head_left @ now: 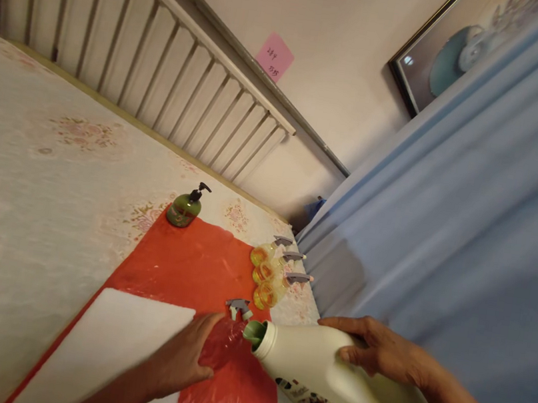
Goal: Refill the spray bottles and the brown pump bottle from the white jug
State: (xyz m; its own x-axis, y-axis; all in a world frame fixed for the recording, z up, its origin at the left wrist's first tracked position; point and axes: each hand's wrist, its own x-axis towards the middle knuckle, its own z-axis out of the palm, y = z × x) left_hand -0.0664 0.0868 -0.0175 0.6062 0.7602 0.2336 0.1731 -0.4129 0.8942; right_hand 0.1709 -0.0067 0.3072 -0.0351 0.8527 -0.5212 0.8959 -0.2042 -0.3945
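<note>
A large cream-coloured detergent jug [325, 365] lies tilted nearly sideways, its uncapped mouth with a green spout facing left. My right hand [373, 348] grips it from above at the handle. My left hand [190, 355] is curled around what looks like a clear bottle [228, 340], hard to make out against the red plastic; it is just left of the spout and below it. A grey-and-white spray trigger head [239, 307] lies just beyond. Whether liquid is flowing cannot be seen.
Several spray bottles with yellow liquid [265, 294] stand at the red sheet's [189, 260] far right edge. A green pump bottle [184, 209] stands at its far corner. A white pad [121, 341] lies near my left forearm. A blue curtain [443, 254] hangs on the right.
</note>
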